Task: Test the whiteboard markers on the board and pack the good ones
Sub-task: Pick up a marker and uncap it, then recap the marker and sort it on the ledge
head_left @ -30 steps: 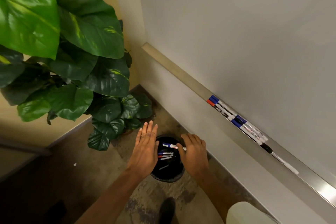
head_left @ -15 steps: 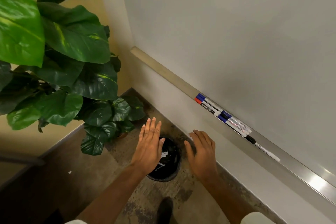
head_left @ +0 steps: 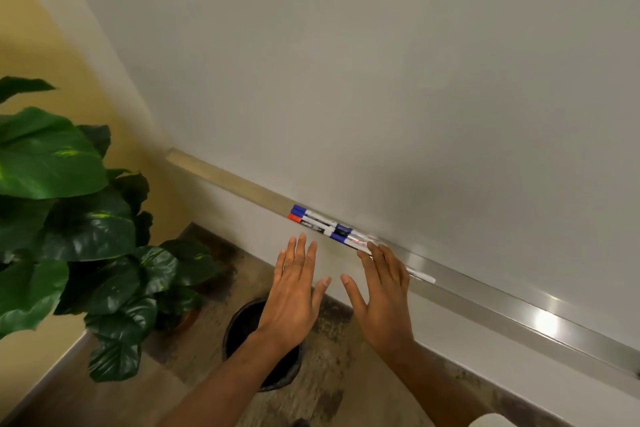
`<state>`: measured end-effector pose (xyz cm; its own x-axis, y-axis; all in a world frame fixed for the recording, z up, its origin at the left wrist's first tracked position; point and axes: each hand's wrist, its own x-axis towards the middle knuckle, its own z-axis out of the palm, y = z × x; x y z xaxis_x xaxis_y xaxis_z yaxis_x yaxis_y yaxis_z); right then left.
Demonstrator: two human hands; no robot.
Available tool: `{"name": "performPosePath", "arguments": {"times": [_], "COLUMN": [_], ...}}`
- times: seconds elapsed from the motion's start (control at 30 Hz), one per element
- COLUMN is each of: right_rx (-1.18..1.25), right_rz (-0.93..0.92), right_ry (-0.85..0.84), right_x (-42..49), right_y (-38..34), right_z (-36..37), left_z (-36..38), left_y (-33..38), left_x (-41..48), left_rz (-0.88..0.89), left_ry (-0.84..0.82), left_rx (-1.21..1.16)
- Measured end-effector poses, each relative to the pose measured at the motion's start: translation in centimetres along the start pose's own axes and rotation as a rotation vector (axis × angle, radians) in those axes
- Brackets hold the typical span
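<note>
Running along the lower edge of the whiteboard [head_left: 381, 80], the metal tray [head_left: 519, 308] serves as the reference for all positions below.

**Task items.** The markers [head_left: 325, 224] lie lengthwise in the tray, bunched side by side toward its left portion. A blue cap [head_left: 298, 209] and a red cap [head_left: 294, 217] face the tray's left end. One more white marker [head_left: 420, 276] lies in the tray, just to the right of the bunch. Lying flat in the channel keeps them from rolling off and within reach of the board surface. No test strokes are visible on the board above the tray.

**Hands.** The right hand [head_left: 384, 291] is spread flat, fingers straight, holding nothing. Its fingertips [head_left: 372, 248] overlap the right end of the bunch at the tray's front lip; actual contact cannot be confirmed. The left hand [head_left: 294, 291] is equally flat and empty, held below the tray and apart from it.

**Surroundings.** A black bin [head_left: 242, 326] stands on the floor below the tray, partly hidden by the left forearm. A leafy plant [head_left: 69, 201] stands well beyond the tray's left end.

**Assessment.** The step in hand appears to be selecting a marker for testing. The next move likely requires the right fingers to curl around a single barrel without dragging its neighbours over the lip.
</note>
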<state>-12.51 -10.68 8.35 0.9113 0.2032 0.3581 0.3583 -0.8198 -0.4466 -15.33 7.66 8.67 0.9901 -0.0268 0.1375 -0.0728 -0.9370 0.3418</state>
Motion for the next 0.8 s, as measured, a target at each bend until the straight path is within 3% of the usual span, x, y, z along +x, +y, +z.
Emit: {"name": "performPosePath", "arguments": {"times": [0.47,0.8], "right_rx": [-0.233,-0.362], "right_rz": [0.179,0.420], "right_ry": [0.118,0.113], "right_x": [-4.4,-10.6], "right_y": [11.6,21.1], "right_z": [-11.1,-18.1], "left_z": [4.0,10.3], "left_y": [16.1,27.6], "left_x": [3.8,4.6], "left_rz": [0.257,0.399], "left_ry": [-0.086,-0.166], "left_rx": [-0.040,0.037]}}
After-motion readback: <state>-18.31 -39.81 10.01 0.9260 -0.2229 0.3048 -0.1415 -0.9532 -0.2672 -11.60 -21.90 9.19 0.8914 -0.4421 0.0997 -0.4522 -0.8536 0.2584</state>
